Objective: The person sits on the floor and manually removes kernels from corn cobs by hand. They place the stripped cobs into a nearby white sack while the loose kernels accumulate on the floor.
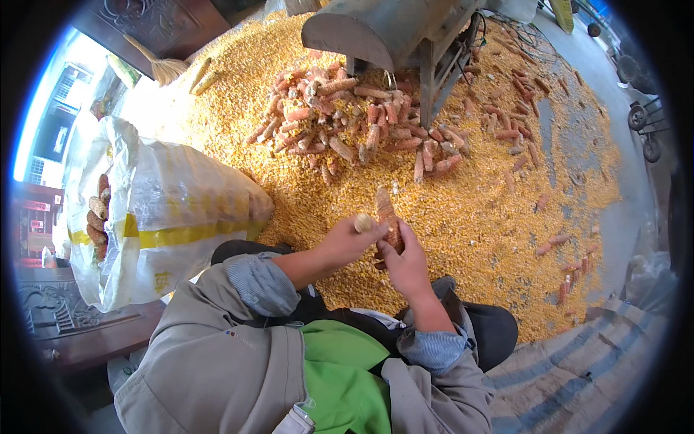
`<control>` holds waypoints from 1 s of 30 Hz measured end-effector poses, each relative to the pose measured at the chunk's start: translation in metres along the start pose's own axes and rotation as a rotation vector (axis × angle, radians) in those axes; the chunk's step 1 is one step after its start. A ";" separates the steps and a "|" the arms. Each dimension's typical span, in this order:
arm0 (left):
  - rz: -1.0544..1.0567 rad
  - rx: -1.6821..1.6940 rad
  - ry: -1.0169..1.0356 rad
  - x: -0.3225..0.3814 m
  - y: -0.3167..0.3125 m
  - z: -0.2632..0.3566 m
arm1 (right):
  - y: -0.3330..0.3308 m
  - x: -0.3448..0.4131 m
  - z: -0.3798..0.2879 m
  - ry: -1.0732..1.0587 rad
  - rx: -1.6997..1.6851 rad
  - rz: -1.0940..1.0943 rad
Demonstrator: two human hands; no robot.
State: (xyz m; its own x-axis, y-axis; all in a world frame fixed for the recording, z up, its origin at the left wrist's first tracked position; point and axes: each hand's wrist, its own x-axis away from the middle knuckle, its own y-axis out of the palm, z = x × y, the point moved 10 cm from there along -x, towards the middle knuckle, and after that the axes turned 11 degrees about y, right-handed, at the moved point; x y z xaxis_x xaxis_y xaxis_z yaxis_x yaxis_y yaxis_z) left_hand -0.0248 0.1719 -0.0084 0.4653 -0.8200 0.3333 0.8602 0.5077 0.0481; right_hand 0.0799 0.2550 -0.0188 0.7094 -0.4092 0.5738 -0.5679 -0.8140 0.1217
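Observation:
In front of my lap, my left hand (347, 238) is closed around a pale corncob (362, 223), whose light end pokes out above the fingers. Its thumb reaches across to a reddish-brown corncob (385, 205). That longer cob points away from me, its lower part gripped by my right hand (406, 267). Both hands are close together over loose yellow corn kernels (320, 203) spread on the floor. Fingers hide much of the pale cob. Beyond the hands lies a heap of bare corncobs (341, 116), mostly reddish.
A metal machine (379, 32) on legs stands over the heap's far side. At left, a white woven sack (190, 190) lies with cobs (97, 222) at its mouth. A straw broom (162, 65) is at the upper left. Striped sheeting (574, 369) covers the lower right floor.

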 end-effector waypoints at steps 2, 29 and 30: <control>0.205 -0.056 -0.017 -0.005 -0.023 0.003 | -0.006 0.006 -0.004 0.002 -0.241 -0.040; 0.413 0.420 0.138 -0.011 -0.048 0.033 | 0.002 0.012 0.018 0.370 -0.401 -0.134; 0.416 0.405 0.167 -0.013 -0.048 0.034 | -0.003 0.010 0.021 0.352 -0.366 -0.076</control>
State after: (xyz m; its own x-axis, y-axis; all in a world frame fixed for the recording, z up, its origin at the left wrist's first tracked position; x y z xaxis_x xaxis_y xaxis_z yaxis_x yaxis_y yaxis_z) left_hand -0.0795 0.1669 0.0172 0.8002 -0.5451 0.2502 0.4665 0.8279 0.3114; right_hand 0.0971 0.2450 -0.0304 0.6065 -0.1400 0.7827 -0.6742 -0.6124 0.4129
